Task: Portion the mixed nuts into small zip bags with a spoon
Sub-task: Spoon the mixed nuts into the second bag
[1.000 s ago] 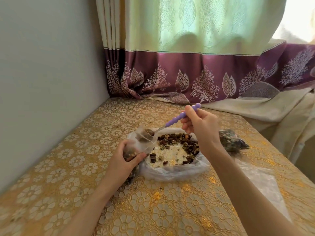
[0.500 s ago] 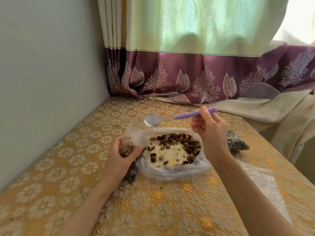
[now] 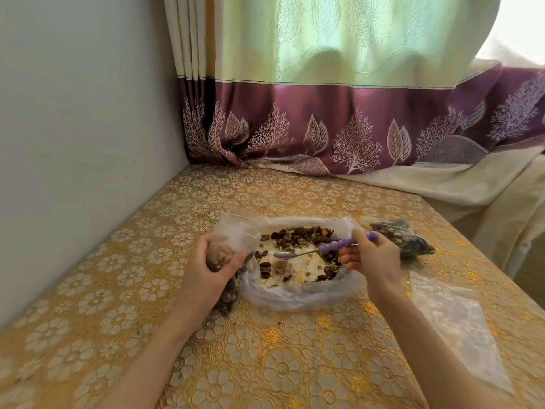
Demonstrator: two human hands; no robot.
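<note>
Spoon (image 3: 298,254) in R hand (image 3: 373,258) grip.

One head-worn wide-angle view looks forward and down from the near edge of the desk (image 3: 147,290), close above it, facing the far curtain (image 3: 324,84).

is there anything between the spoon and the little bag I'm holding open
Nothing visible. The spoon, in the right hand, hovers empty over the mixed nuts, and the small zip bag, gripped by the left hand, stands open just left of it.
</note>
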